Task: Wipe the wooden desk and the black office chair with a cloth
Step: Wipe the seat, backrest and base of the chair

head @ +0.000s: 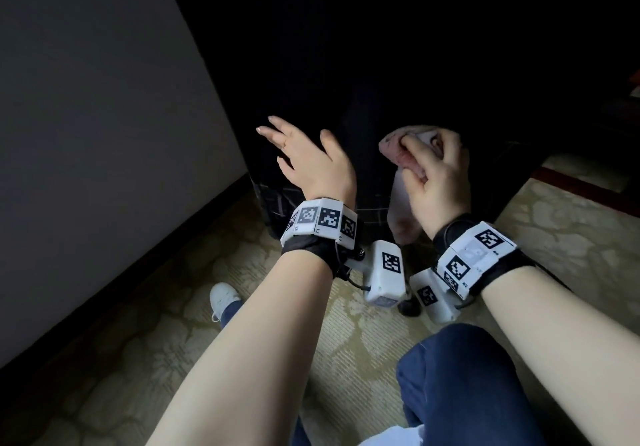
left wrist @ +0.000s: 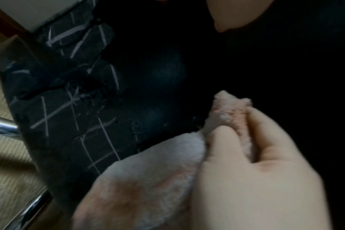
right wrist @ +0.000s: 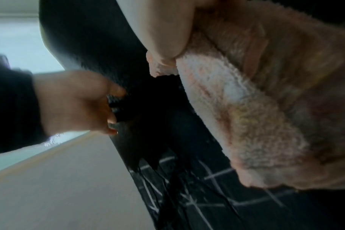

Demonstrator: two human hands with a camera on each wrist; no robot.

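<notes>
The black office chair (head: 346,65) fills the dark middle of the head view, with a dark checked fabric (head: 277,200) hanging at its lower edge. My right hand (head: 433,172) grips a bunched fluffy pink cloth (head: 398,156) and holds it against the chair; a loose end hangs below my palm. My left hand (head: 304,155) lies flat on the chair to the left of the cloth, fingers spread and straight. The left wrist view shows the cloth (left wrist: 148,179) in my right hand (left wrist: 256,171). The right wrist view shows the cloth (right wrist: 256,124) and my left hand (right wrist: 75,101) at the chair's edge (right wrist: 108,46).
A grey wall (head: 104,99) with a dark baseboard runs along the left. Patterned beige carpet (head: 311,324) lies below, with my white shoe (head: 223,295) and blue-jeaned knee (head: 467,376) on it. Chrome chair legs (left wrist: 2,126) show under the checked fabric.
</notes>
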